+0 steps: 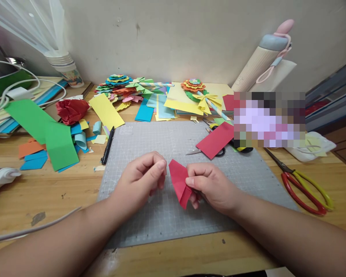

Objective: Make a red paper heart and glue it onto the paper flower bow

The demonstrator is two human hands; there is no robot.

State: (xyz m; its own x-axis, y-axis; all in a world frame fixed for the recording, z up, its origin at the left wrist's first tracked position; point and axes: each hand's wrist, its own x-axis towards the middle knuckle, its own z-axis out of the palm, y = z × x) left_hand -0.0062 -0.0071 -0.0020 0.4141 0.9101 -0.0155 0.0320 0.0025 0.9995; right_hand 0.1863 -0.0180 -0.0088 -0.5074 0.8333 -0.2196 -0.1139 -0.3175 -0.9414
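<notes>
Between the thumb and fingers of my right hand (209, 184) is a folded piece of red paper (178, 180), held above the grey cutting mat (150, 223). The paper has a pointed lower end and a small folded flap near my thumb. My left hand (148, 173) is just left of the paper and apart from it. Its fingers are curled in with the thumb against them, and nothing shows in its grip. Beyond my right hand, a flat red paper strip (215, 140) lies partly over a pair of small scissors (195, 152).
Red-and-yellow-handled scissors (302, 188) lie at the right. A black pen (107, 146) rests by the mat's left edge. Green paper (60, 142), a crumpled red paper ball (72, 110) and a glue gun (1, 179) are leftward. Paper flowers (193, 85) and a bottle (256, 57) stand behind.
</notes>
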